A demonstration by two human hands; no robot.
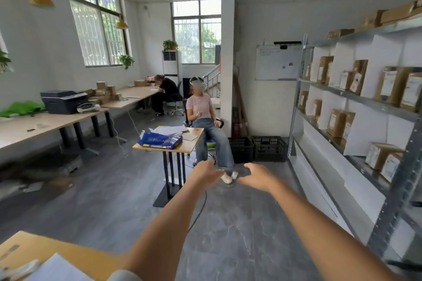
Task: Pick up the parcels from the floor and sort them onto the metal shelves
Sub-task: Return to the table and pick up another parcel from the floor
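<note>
Both my arms stretch forward over the grey floor. My left hand (pixel 206 174) and my right hand (pixel 255 177) hang side by side at mid-frame, fingers curled and apart, holding nothing. The metal shelves (pixel 356 98) run along the right wall, with several brown parcels (pixel 335 122) standing on their levels against white backing boards. At far left, blurred, a brown parcel (pixel 60 183) lies on the floor beside a dark pile. A yellow-brown cardboard sheet (pixel 45 251) shows at the bottom left corner.
A small desk (pixel 194 141) with a blue bag (pixel 159 140) stands ahead; a person sits behind it. Two black crates (pixel 269 148) rest by the wall. Long tables (pixel 45 121) line the left wall with a printer (pixel 64 100) and boxes; another person sits there.
</note>
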